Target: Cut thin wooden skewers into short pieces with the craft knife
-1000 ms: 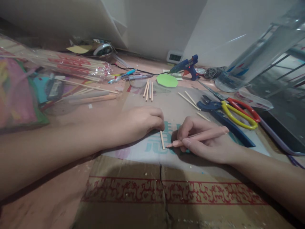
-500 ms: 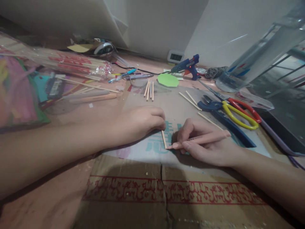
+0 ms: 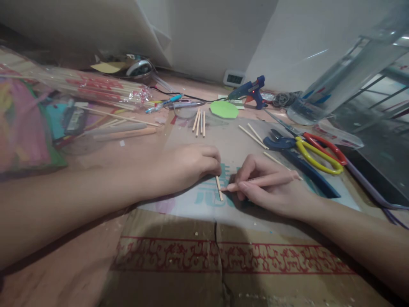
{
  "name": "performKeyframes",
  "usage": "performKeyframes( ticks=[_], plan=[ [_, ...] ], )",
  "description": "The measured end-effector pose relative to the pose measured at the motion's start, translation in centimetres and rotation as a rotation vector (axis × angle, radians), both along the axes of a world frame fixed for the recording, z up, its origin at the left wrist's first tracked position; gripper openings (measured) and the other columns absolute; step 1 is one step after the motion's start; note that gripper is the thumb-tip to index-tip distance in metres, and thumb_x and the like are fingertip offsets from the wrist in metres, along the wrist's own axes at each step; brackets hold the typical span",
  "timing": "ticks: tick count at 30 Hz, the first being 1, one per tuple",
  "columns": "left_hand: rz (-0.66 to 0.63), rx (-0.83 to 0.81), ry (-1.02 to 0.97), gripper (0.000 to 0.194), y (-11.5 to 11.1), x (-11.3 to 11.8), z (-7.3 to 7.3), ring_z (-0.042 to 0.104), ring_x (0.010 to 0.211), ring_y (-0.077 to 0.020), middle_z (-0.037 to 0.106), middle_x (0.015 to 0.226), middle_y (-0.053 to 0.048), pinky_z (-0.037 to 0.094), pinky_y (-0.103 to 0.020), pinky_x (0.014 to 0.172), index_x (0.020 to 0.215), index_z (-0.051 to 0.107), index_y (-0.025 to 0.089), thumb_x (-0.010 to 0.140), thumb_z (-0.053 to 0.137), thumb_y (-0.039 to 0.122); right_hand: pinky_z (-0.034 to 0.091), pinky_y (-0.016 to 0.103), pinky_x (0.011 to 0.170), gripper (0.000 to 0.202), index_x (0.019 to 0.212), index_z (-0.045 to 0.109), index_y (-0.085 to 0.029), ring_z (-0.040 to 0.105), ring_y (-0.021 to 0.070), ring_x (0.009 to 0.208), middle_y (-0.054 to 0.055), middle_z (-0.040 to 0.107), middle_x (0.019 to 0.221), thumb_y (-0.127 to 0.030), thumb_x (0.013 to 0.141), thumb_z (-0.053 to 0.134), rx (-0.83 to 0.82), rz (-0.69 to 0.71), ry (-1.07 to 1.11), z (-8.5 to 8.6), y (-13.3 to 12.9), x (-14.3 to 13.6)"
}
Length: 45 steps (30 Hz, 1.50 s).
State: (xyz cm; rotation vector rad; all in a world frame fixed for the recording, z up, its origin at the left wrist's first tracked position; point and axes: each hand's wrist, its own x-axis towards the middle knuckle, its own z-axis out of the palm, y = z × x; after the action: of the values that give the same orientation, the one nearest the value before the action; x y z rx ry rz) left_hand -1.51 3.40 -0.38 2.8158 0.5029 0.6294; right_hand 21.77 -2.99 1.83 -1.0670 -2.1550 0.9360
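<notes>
A person's left hand [image 3: 202,162] closes over the far end of a short wooden stick [image 3: 220,195] at a craft-strewn bench [image 3: 76,204], while the right hand [image 3: 266,181], at the stick's 3 o'clock, grips a peach-coloured pen [image 3: 263,181] like a pencil. The pen's tip meets the stick or sits just beside it; which, the view does not settle. The stick lies on a white sheet [image 3: 183,206] with teal lettering, its near end bare and pointing toward 6 o'clock; how the left fingertips clasp it is hidden.

Thin and apparently rigid, the stick should prove light, quick to roll and easily snapped, best pinned with fingertips at the far end, leaving the near length exposed. From it, four more sticks [image 3: 197,121] rest toward 11 o'clock, a green paper octagon [image 3: 224,109] at 12, a blue glue gun [image 3: 247,91] at 1, and scissors [image 3: 321,152] between 2 and 3.
</notes>
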Motion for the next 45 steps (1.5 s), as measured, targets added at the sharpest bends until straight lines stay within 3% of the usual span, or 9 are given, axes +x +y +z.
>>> performKeyframes(
  ticks=[4, 7, 12, 20, 25, 33, 39, 45],
  plan=[
    [0.017, -0.036, -0.010, 0.026, -0.1, 0.0, -0.3, 0.066, 0.088, -0.0155, 0.073, 0.098, -0.005, 0.049, -0.025, 0.079, 0.092, 0.075, 0.018, 0.099, 0.052, 0.010, 0.054, 0.025, 0.060, 0.024, 0.073, 0.067, -0.017, 0.068, 0.0157, 0.069, 0.005, 0.066, 0.076, -0.030, 0.094, 0.065, -0.047, -0.050, 0.005, 0.2, 0.0, 0.0],
    [0.022, -0.126, -0.026, 0.022, -0.1, -0.2, -0.8, 0.066, 0.091, -0.0162, 0.073, 0.099, -0.004, 0.050, -0.026, 0.080, 0.094, 0.075, 0.019, 0.098, 0.054, 0.011, 0.055, 0.025, 0.060, 0.021, 0.076, 0.068, -0.016, 0.069, 0.0159, 0.070, 0.006, 0.068, 0.077, -0.029, 0.092, 0.065, -0.062, -0.004, 0.018, 0.1, -0.1, 0.0],
    [0.015, -0.060, -0.057, 0.019, 0.1, -0.2, -1.5, 0.068, 0.088, -0.0144, 0.073, 0.099, -0.003, 0.051, -0.023, 0.078, 0.098, 0.074, 0.020, 0.097, 0.058, 0.011, 0.053, 0.023, 0.061, 0.025, 0.069, 0.065, -0.017, 0.067, 0.0136, 0.068, 0.006, 0.068, 0.077, -0.028, 0.091, 0.064, -0.061, -0.043, -0.006, 0.0, 0.0, -0.2],
    [0.014, -0.021, -0.063, 0.020, 0.1, -0.1, -1.8, 0.069, 0.087, -0.0140, 0.073, 0.096, -0.003, 0.054, -0.022, 0.076, 0.096, 0.074, 0.020, 0.097, 0.056, 0.011, 0.048, 0.021, 0.055, 0.015, 0.075, 0.054, -0.020, 0.066, 0.0133, 0.062, 0.001, 0.070, 0.067, -0.022, 0.082, 0.066, -0.273, -0.029, 0.052, 0.2, -0.1, -0.3],
    [0.022, -0.013, -0.063, 0.022, 0.1, -0.1, -1.6, 0.069, 0.086, -0.0145, 0.073, 0.096, -0.003, 0.053, -0.023, 0.075, 0.097, 0.075, 0.021, 0.096, 0.055, 0.010, 0.052, 0.023, 0.059, 0.018, 0.071, 0.058, -0.019, 0.068, 0.0147, 0.067, 0.004, 0.069, 0.072, -0.027, 0.085, 0.066, -0.230, -0.066, 0.039, 0.4, 0.0, -0.4],
    [0.002, -0.052, -0.014, 0.021, 0.2, -0.1, -0.8, 0.067, 0.088, -0.0163, 0.073, 0.099, -0.006, 0.051, -0.025, 0.077, 0.095, 0.075, 0.018, 0.097, 0.056, 0.010, 0.053, 0.023, 0.057, 0.026, 0.067, 0.072, -0.015, 0.066, 0.0131, 0.065, 0.006, 0.067, 0.076, -0.024, 0.090, 0.065, -0.073, 0.068, 0.013, -0.2, 0.3, 0.5],
    [0.008, -0.034, -0.016, 0.022, 0.2, 0.0, -0.7, 0.067, 0.090, -0.0156, 0.073, 0.099, -0.004, 0.050, -0.026, 0.080, 0.095, 0.075, 0.020, 0.097, 0.056, 0.011, 0.054, 0.022, 0.059, 0.025, 0.076, 0.067, -0.017, 0.068, 0.0145, 0.068, 0.005, 0.071, 0.072, -0.033, 0.094, 0.067, -0.178, -0.018, 0.054, 0.0, 0.3, 0.3],
    [-0.012, 0.013, -0.036, 0.021, 0.3, -0.1, -0.7, 0.066, 0.085, -0.0146, 0.073, 0.097, -0.004, 0.050, -0.025, 0.076, 0.092, 0.075, 0.018, 0.098, 0.056, 0.012, 0.055, 0.023, 0.057, 0.028, 0.068, 0.069, -0.016, 0.067, 0.0131, 0.064, 0.006, 0.068, 0.075, -0.030, 0.093, 0.066, -0.134, 0.072, 0.031, 0.4, 0.4, 0.2]
  ],
)
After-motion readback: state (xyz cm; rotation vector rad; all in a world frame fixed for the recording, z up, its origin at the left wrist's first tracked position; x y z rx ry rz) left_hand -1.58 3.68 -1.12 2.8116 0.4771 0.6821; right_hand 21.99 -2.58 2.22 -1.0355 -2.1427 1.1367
